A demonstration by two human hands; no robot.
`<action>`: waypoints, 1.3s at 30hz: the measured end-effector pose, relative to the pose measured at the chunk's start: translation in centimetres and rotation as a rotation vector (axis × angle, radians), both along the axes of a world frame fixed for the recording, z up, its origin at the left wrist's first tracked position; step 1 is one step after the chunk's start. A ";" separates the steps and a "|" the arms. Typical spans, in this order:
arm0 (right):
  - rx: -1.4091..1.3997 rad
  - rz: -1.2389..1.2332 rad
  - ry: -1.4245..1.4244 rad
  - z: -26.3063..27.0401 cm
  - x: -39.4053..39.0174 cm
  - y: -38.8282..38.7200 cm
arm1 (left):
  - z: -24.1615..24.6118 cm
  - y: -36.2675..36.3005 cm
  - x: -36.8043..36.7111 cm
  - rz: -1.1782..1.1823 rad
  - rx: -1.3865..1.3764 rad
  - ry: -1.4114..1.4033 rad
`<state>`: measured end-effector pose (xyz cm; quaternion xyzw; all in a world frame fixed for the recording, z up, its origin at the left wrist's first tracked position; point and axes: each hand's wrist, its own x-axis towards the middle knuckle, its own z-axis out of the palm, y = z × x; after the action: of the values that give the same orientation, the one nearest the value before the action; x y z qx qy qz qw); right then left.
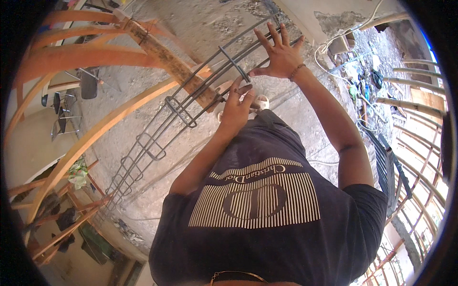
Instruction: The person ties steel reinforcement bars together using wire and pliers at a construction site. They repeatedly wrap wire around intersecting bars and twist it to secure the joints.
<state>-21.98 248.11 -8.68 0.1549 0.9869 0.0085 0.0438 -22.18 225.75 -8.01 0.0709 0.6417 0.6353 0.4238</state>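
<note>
A long steel rebar cage (175, 107) with rectangular stirrups runs diagonally before me, from lower left to upper right. My right hand (282, 57) is spread wide, palm down, over the cage's upper end. Its thumb points toward the lower end of a stirrup (234, 62). Close below that stirrup end is my left hand (239, 102), fingers bent and one fingertip near the steel. A small dark piece shows beside the left fingers; whether the hand grips it is unclear. Under the cage, a worn wooden beam (171, 68) reaches close to my left hand.
Curved timber pieces (118, 111) arch across the left side. Folding chairs (64, 114) stand by the left wall. Rubble and litter (365, 82) lie at right, near a pale cable (318, 59) and a bamboo framework (418, 143). The rough concrete floor (118, 143) spreads beneath.
</note>
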 end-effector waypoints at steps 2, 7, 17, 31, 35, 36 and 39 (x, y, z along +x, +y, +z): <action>0.005 0.008 -0.019 0.1 -0.1 0.0 | -0.2 0.1 -0.1 -0.003 0.016 0.011; 0.018 -0.002 -0.054 0.1 -0.3 -0.2 | 0.0 0.4 -0.1 -0.015 0.001 -0.022; -0.422 0.088 0.573 2.2 4.0 -2.0 | 1.6 -0.5 0.1 -0.047 -0.030 0.160; -1.405 -0.641 0.506 -9.2 11.4 -6.5 | 6.1 -0.7 -3.3 -0.421 -0.298 0.527; -1.531 -0.613 0.612 -10.9 7.8 -6.8 | 6.4 0.7 -7.5 -0.312 -0.366 0.827; -1.541 -0.545 0.662 -10.9 7.2 -7.0 | 6.0 1.3 -8.4 -0.338 -0.432 0.889; -1.583 -0.499 0.675 -10.2 6.1 -7.6 | 4.1 2.6 -10.3 -0.393 -0.468 1.079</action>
<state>-15.89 240.50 -18.86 0.2837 0.6016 -0.7306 -0.1542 -32.46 228.34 -3.94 0.4042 0.8627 0.2626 0.1530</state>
